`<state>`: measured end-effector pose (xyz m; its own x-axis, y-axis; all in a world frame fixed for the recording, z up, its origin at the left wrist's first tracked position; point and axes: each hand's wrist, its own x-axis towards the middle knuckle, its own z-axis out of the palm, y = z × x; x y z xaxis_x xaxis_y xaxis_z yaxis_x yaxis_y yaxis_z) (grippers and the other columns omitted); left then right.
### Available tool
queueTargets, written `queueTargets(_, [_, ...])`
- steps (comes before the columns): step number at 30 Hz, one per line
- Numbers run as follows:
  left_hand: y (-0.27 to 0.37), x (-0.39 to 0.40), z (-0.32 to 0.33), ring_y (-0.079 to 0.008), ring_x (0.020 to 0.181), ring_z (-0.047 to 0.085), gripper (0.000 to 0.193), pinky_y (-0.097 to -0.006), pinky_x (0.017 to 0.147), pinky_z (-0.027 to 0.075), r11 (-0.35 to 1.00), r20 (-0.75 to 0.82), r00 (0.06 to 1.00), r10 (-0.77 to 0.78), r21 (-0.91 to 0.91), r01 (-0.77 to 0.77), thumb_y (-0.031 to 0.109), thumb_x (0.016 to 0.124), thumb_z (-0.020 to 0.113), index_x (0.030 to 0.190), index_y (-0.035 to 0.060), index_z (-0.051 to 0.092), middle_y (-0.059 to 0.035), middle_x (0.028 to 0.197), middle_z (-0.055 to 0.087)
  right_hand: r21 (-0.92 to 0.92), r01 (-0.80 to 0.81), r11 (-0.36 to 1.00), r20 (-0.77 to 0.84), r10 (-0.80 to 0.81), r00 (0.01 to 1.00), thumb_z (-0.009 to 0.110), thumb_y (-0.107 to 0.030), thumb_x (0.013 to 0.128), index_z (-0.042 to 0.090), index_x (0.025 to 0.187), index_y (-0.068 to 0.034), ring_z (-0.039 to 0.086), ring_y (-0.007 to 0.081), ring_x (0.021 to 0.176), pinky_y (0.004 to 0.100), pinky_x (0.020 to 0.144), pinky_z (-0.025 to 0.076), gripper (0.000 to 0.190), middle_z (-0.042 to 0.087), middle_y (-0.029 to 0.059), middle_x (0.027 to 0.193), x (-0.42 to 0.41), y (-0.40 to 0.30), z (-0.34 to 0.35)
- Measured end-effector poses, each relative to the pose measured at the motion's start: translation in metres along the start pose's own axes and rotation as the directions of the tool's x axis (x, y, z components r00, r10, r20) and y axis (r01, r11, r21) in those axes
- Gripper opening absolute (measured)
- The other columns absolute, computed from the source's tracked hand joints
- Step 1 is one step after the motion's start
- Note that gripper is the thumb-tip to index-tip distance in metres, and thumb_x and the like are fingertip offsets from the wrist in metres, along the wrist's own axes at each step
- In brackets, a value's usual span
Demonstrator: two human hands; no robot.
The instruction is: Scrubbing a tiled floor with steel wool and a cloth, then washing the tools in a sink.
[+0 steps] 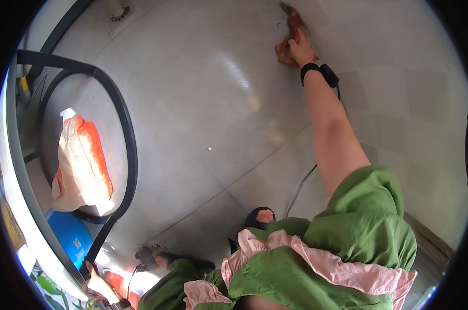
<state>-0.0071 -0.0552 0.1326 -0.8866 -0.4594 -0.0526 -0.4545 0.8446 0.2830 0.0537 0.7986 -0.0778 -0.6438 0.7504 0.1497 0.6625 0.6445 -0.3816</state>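
My right hand (303, 48) reaches down to the floor beside the tiled wall, its fingers closed on a crumpled red and tan rag (288, 50) that lies pressed against the floor tiles. Whether the rag is cloth or paper is hard to tell. A few dark crumbs (279, 25) lie just to its left. At the lower left, my left hand (98, 281) grips the black bar (102, 238) of a table frame near the tabletop edge. Part of that hand is hidden by the bar.
Inside the frame's black ring (131, 135) stands a red and white bag (84, 162), near a blue container (69, 232). A dark clump of debris (145, 256) lies by my left foot. A white bead-like object (209, 148) and a cable (302, 186) lie on the floor; a drain (120, 14) is farther off.
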Motion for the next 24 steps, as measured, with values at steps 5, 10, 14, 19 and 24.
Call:
queueTargets(5, [-0.043, 0.003, -0.012, -0.02, 0.052, 0.058, 0.041, -0.0321, 0.046, 0.047, 0.289, 0.285, 0.848, 0.447, 0.852, -0.438, 0.013, 0.088, 0.057, 0.128, 0.0165, 0.05, -0.0119, 0.065, 0.057, -0.02, 0.36, 0.933, -0.063, -0.36, 0.931, 0.057, -0.029, 0.072, 0.055, 0.119, -0.02, 0.047, 0.0314, 0.113, 0.042, 0.095, 0.038, 0.048, 0.054, 0.0151, 0.118, -0.037, -0.082, 0.045])
queueTargets(10, [0.049, -0.03, 0.007, -0.0194, 0.067, 0.061, 0.046, -0.0324, 0.063, 0.047, 0.999, 0.018, 0.999, -0.039, -0.003, 0.039, 0.039, 0.082, 0.065, 0.087, -0.0067, 0.066, -0.0148, 0.079, 0.068, 0.142, 0.61, 0.78, 0.072, -0.623, 0.779, 0.06, -0.027, 0.068, 0.063, 0.103, -0.02, 0.052, 0.0263, 0.104, 0.0389, 0.089, 0.04, 0.036, 0.058, 0.0093, 0.109, -0.077, -0.197, 0.086])
queueTargets(14, [0.018, -0.018, 0.034, -0.0194, 0.081, 0.062, 0.026, -0.0285, 0.074, 0.053, 0.903, -0.004, 0.997, 0.078, -0.424, -0.072, 0.01, 0.084, 0.063, 0.104, -0.0062, 0.06, -0.0128, 0.102, 0.062, 0.311, 0.777, 0.548, 0.255, -0.835, 0.487, 0.061, -0.027, 0.067, 0.062, 0.102, -0.021, 0.045, 0.028, 0.114, 0.0424, 0.097, 0.034, 0.035, 0.053, 0.0096, 0.117, -0.154, -0.215, 0.092])
queueTargets(19, [0.033, -0.02, 0.055, -0.0212, 0.079, 0.065, 0.022, -0.0268, 0.067, 0.056, 0.835, -0.099, 0.944, 0.316, -0.444, -0.326, -0.002, 0.082, 0.061, 0.103, -0.0089, 0.06, -0.0181, 0.099, 0.064, 0.453, 0.789, 0.416, 0.416, -0.881, 0.226, 0.065, -0.029, 0.066, 0.057, 0.113, -0.022, 0.037, 0.0292, 0.124, 0.0456, 0.104, 0.026, 0.048, 0.046, 0.0101, 0.127, -0.274, -0.203, 0.06])
queueTargets(24, [0.15, 0.009, 0.065, -0.015, 0.078, 0.065, 0.022, -0.023, 0.068, 0.053, 0.886, -0.063, 0.919, 0.39, -0.245, -0.393, 0.015, 0.086, 0.06, 0.098, -0.0032, 0.066, -0.0101, 0.097, 0.067, 0.611, 0.738, 0.286, 0.296, -0.947, 0.122, 0.066, -0.025, 0.069, 0.058, 0.103, -0.02, 0.038, 0.0265, 0.121, 0.0446, 0.099, 0.031, 0.036, 0.048, 0.0061, 0.121, -0.307, -0.237, 0.061])
